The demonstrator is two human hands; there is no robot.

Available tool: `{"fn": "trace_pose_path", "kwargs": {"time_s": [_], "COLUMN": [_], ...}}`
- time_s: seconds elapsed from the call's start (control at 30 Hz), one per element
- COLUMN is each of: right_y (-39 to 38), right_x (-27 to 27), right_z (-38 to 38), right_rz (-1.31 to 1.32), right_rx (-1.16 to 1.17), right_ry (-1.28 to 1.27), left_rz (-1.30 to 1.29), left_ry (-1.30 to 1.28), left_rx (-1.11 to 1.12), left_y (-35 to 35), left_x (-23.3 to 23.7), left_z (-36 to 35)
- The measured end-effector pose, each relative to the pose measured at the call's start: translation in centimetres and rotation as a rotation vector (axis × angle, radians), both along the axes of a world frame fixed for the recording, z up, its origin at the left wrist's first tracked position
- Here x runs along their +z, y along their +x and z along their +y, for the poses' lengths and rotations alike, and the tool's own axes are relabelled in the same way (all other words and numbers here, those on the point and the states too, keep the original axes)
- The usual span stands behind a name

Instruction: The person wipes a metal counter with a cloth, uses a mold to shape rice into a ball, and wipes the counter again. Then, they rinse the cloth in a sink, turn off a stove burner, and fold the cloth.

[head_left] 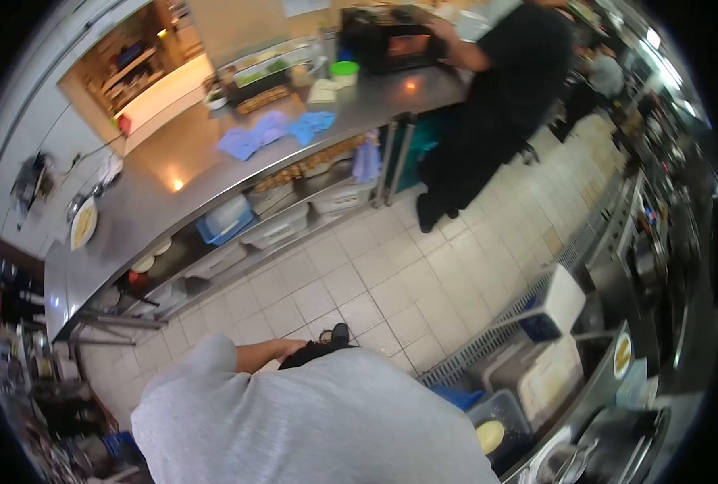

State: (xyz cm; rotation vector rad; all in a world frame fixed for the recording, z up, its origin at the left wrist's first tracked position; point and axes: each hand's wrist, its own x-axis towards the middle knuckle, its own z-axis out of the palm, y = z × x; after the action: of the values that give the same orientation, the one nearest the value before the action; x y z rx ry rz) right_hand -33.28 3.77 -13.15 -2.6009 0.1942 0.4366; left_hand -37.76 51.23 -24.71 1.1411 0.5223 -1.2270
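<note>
My left hand [289, 348] is low in front of my grey shirt [294, 411], beside dark cloth [318, 352] at my waist. Its fingers are small and partly hidden, so I cannot make out whether they grip the cloth. A dark shoe [340, 334] shows on the floor just beyond. My right hand is out of view, hidden behind my body or outside the picture.
A long steel counter [189, 173] with shelves below runs along the left, bearing blue cloths [310, 127] and a plate of food [84, 223]. A person in black [496, 105] stands by a black oven [391, 40]. Plastic tubs [548, 379] stand at lower right, over tiled floor [359, 274].
</note>
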Motion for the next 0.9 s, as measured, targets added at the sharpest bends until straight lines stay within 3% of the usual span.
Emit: {"fn": "trace_pose_path", "kwargs": {"time_s": [0.03,0.07,0.1,0.17,0.33,0.4,0.43,0.47,0.5,0.53,0.57,0.6,0.63,0.67,0.7,0.73,0.77,0.83,0.87,0.9], "right_y": [1.6,3.1,5.0,7.4,13.6,15.4,18.9,22.3,25.4,28.2,31.5,34.3,37.1,38.8,40.4,42.0,43.8,46.3,47.5,48.5], "right_x": [0.0,0.0,-0.2,0.0,-0.2,-0.9,-5.4,-11.4,-10.3,-9.2,-7.9,-5.3,-5.1,0.3,3.2,5.7,5.9,8.4,7.6,5.5], "right_z": [1.6,3.3,5.3,9.3,17.2,20.4,20.4,21.1,25.0,28.9,33.1,37.9,42.1,46.3,50.4,53.9,57.1,62.5,65.4,68.1], "right_rz": [0.058,0.114,0.165,0.273,0.499,0.592,0.498,0.202,0.127,-0.080,-0.250,-0.229,-0.367,-0.447,-0.518,-0.416,-0.561,-0.514,-0.504,-0.547], "right_rx": [0.054,0.111,0.166,0.255,0.439,0.517,0.747,0.845,0.755,0.714,0.785,0.685,0.616,0.704,0.704,0.689,0.737,0.857,0.866,0.926], "right_ry": [-0.022,-0.045,-0.067,-0.112,-0.274,-0.346,-0.094,-0.098,-0.064,0.054,0.093,0.231,0.451,0.489,0.647,0.609,0.556,0.662,0.658,0.491], "left_rz": [0.105,0.439,0.261,0.172,-0.138,-0.234,-0.212,-0.138,-0.060,0.158,0.171,0.262,0.355,0.166,0.176,0.123,0.071,-0.028,-0.075,-0.119], "left_ry": [0.017,0.129,0.150,0.300,0.570,0.835,0.843,1.067,1.289,1.330,1.333,1.354,1.367,1.486,1.479,1.407,1.334,1.184,1.107,1.030], "left_rx": [0.119,0.166,0.081,-0.009,0.146,0.193,0.217,0.290,0.357,0.433,0.437,0.581,0.720,0.514,0.508,0.517,0.527,0.553,0.572,0.592], "left_y": [-0.7,-1.2,0.6,1.1,-4.8,-5.8,-6.4,-7.2,-7.0,-5.6,-4.8,-4.4,-4.2,-4.8,-5.4,-6.3,-7.4,-9.2,-9.4,-9.2], "left_x": [2.4,-4.6,3.6,9.4,1.8,2.4,1.8,0.7,0.2,2.9,2.9,2.6,2.2,1.0,-0.2,-1.5,-2.7,-4.5,-4.9,-5.0], "left_z": [0.5,3.9,2.1,2.8,6.9,6.8,6.4,5.5,5.0,4.1,4.6,4.9,4.8,4.9,5.9,7.5,9.3,12.5,13.4,13.5]}}
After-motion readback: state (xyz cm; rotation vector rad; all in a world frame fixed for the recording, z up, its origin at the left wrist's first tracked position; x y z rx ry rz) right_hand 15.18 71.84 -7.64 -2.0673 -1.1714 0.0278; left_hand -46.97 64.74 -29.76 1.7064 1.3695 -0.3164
